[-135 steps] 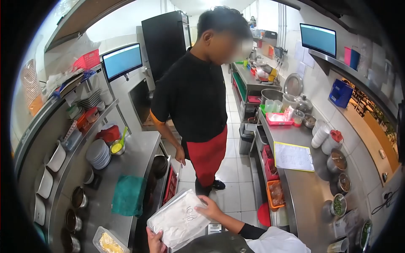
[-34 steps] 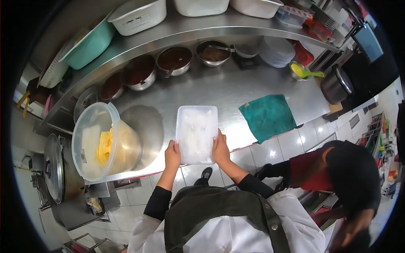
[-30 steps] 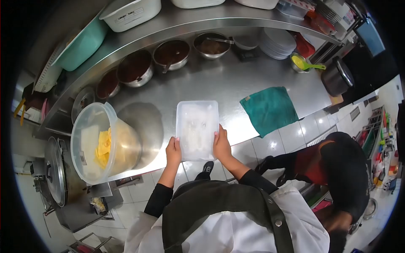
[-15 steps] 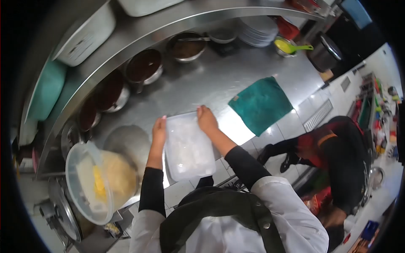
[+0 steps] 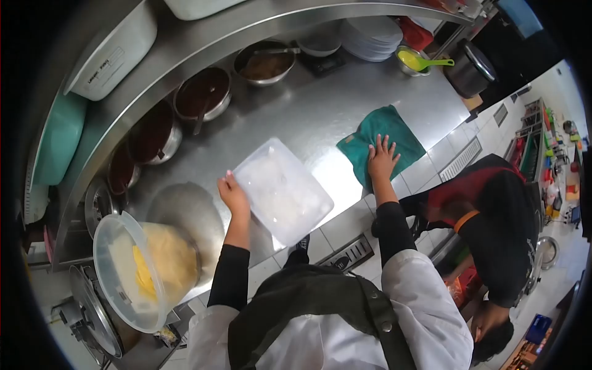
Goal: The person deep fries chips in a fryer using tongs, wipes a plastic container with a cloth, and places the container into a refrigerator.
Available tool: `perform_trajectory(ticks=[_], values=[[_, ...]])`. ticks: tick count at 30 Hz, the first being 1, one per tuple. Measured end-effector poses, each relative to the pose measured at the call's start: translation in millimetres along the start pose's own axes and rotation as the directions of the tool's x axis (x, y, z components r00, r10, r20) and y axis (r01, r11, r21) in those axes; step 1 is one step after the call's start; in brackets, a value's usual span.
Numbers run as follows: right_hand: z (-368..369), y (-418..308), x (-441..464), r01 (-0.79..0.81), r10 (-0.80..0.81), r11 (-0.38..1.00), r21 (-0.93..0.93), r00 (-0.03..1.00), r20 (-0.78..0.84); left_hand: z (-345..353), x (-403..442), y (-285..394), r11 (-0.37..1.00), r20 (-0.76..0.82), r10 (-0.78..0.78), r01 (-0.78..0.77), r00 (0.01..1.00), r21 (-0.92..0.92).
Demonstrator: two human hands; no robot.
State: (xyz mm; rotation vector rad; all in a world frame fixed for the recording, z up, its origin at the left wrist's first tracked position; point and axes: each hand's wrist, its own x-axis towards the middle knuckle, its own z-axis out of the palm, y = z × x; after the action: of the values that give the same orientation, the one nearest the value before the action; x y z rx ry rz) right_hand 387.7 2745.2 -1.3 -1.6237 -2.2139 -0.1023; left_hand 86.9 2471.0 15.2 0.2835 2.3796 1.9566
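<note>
My left hand (image 5: 234, 194) is closed on the left side of a translucent rectangular plastic container (image 5: 283, 191) with pale, whitish contents. The container sits turned at an angle over the front edge of the steel counter; whether its base rests on the counter, I cannot tell. On the green cloth (image 5: 365, 140) to the right, my right hand (image 5: 383, 161) lies flat with its fingers spread. The cloth is wrinkled around the fingers.
Metal bowls of dark red sauce (image 5: 200, 95) line the back of the steel counter (image 5: 265, 114). A large clear tub (image 5: 163, 262) with yellowish contents stands at left. Plates (image 5: 371, 38) and a bowl with a green ladle (image 5: 425, 61) are at back right. A co-worker (image 5: 487, 234) bends down at right.
My right hand has let go of the container and moved right onto the green cloth, wrinkling it. In my left hand, the container has turned. The co-worker has bent lower.
</note>
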Motion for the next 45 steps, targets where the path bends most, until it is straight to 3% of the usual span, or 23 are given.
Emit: perform_trajectory(ticks=[1, 3, 4, 7, 9, 10, 11, 12, 13, 15, 17, 19, 23, 26, 32, 35, 38, 39, 40, 43, 44, 45], values=[[3.7, 5.3, -8.0, 0.062, -0.062, 0.998, 0.006, 0.995, -0.078, 0.4, -4.8, -0.5, 0.995, -0.008, 0.085, -0.084, 0.996, 0.052], [-13.1, 11.6, -2.9, -0.188, 0.119, 0.934, 0.304, 0.965, 0.233, 17.4, -2.2, 11.0, 0.955, -0.015, 0.275, -0.272, 0.961, 0.12], [-34.2, 8.3, 7.8, -0.319, 0.152, 0.853, 0.412, 0.908, 0.39, 25.1, 2.5, 14.5, 0.957, 0.044, 0.271, -0.274, 0.962, 0.096], [-137.5, -45.7, -4.0, -0.356, 0.072, 0.59, 0.725, 0.917, 0.391, 21.4, 1.3, 13.1, 0.973, 0.184, 0.215, -0.228, 0.959, 0.048], [-200.5, -108.9, -16.5, -0.33, -0.164, 0.294, 0.897, 0.907, 0.387, 22.9, 0.0, 20.2, 0.986, 0.224, 0.167, -0.167, 0.96, -0.018], [-201.2, -129.8, -22.2, -0.285, -0.264, 0.443, 0.85, 0.864, 0.428, 21.7, 0.8, 18.4, 0.993, 0.255, 0.114, -0.106, 0.96, -0.043], [-189.9, -154.4, -24.1, 0.031, -0.437, 0.484, 0.875, 0.874, 0.211, 21.6, 2.7, 15.8, 0.997, 0.286, 0.063, -0.044, 0.956, -0.071], [-167.1, -176.6, -29.4, 0.367, -0.599, 0.532, 0.763, 0.8, 0.033, 22.2, 3.2, 15.6, 0.995, 0.319, 0.012, 0.02, 0.948, -0.098], [-155.2, -198.1, -40.7, 0.46, -0.66, 0.642, 0.614, 0.739, 0.136, 21.9, 2.8, 17.5, 0.968, 0.367, -0.044, 0.131, 0.929, -0.215], [-103.6, -209.7, -62.3, 0.617, -0.733, 0.624, 0.48, 0.675, 0.086, 18.7, 2.6, 19.4, 0.838, 0.473, -0.133, 0.354, 0.871, -0.415], [-90.5, -211.5, -68.7, 0.697, -0.773, 0.584, 0.416, 0.634, 0.023, 22.6, 6.7, 19.7, 0.82, 0.451, -0.175, 0.383, 0.875, -0.426], [-90.2, -204.8, -72.1, 0.733, -0.844, 0.493, 0.469, 0.534, 0.052, 21.7, 4.4, 12.3, 0.859, 0.353, -0.238, 0.366, 0.905, -0.357], [-100.8, -187.5, -73.8, 0.726, -0.938, 0.335, 0.601, 0.319, 0.137, 24.0, 4.3, 9.5, 0.898, 0.304, -0.268, 0.352, 0.914, -0.266], [-112.0, -170.1, -90.3, 0.645, -0.946, 0.297, 0.704, 0.297, 0.127, 27.1, 10.6, -2.7, 0.945, 0.272, -0.236, 0.286, 0.933, -0.159], [-141.9, -104.3, -121.2, 0.482, -0.945, 0.298, 0.824, 0.271, 0.184, 27.1, 1.5, 8.8, 0.922, 0.242, -0.224, 0.286, 0.944, -0.261], [-158.8, -71.6, -129.6, 0.377, -0.905, 0.365, 0.851, 0.357, 0.23, 29.5, 11.7, -14.3, 0.916, 0.291, -0.197, 0.281, 0.936, -0.286], [-169.1, -31.8, -105.6, 0.318, -0.762, 0.526, 0.789, 0.589, 0.271, 29.4, 13.7, -16.8, 0.938, 0.27, -0.181, 0.248, 0.946, -0.242], [-172.8, -20.3, -95.9, 0.288, -0.627, 0.599, 0.748, 0.749, 0.214, 27.5, 12.8, -14.8, 0.953, 0.249, -0.17, 0.224, 0.953, -0.205], [-184.0, -17.0, -80.2, 0.027, -0.41, 0.601, 0.799, 0.869, 0.279, 27.3, 11.2, -11.6, 0.965, 0.233, -0.159, 0.201, 0.959, -0.17], [-194.2, -2.8, -15.8, 0.022, -0.122, 0.621, 0.783, 0.99, 0.068, 27.7, 6.7, -3.1, 0.995, 0.219, -0.072, 0.086, 0.973, -0.055], [-194.6, 3.5, 2.0, -0.081, -0.017, 0.687, 0.722, 0.992, 0.127, 25.5, 6.7, -0.3, 0.999, 0.222, -0.03, 0.034, 0.975, -0.016], [-193.7, 5.1, 3.5, -0.005, 0.026, 0.797, 0.604, 0.999, -0.027, 24.0, 6.7, 1.8, 1.0, 0.216, -0.013, 0.009, 0.976, 0.024]])
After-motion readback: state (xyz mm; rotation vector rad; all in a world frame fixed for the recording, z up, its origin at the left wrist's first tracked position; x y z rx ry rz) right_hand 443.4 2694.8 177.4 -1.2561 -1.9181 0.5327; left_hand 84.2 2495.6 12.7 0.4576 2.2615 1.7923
